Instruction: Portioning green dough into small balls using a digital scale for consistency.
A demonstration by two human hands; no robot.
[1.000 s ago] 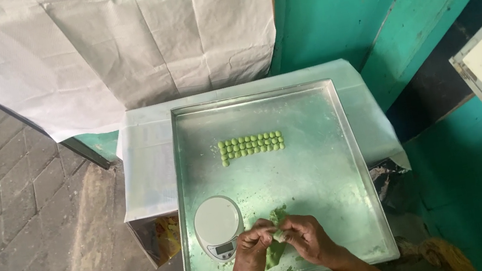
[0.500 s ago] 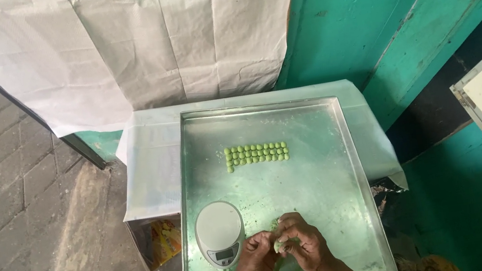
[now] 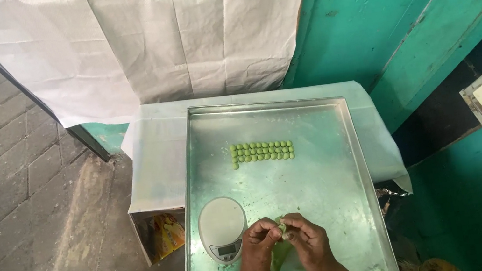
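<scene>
Pinched between the fingertips of the left hand (image 3: 258, 237) and right hand (image 3: 304, 238), a small green dough piece (image 3: 281, 228) is held above the shiny rectangular metal tray (image 3: 336, 204), beside the round white scale (image 3: 222, 228); finished green balls (image 3: 261, 151) are kept well apart in tidy rows.

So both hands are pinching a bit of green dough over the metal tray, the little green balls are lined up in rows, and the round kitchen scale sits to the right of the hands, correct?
Not quite. The head view shows the round kitchen scale to the left of the hands, not the right. The rest holds: left hand and right hand pinch green dough over the metal tray, with the green balls in rows.
</scene>
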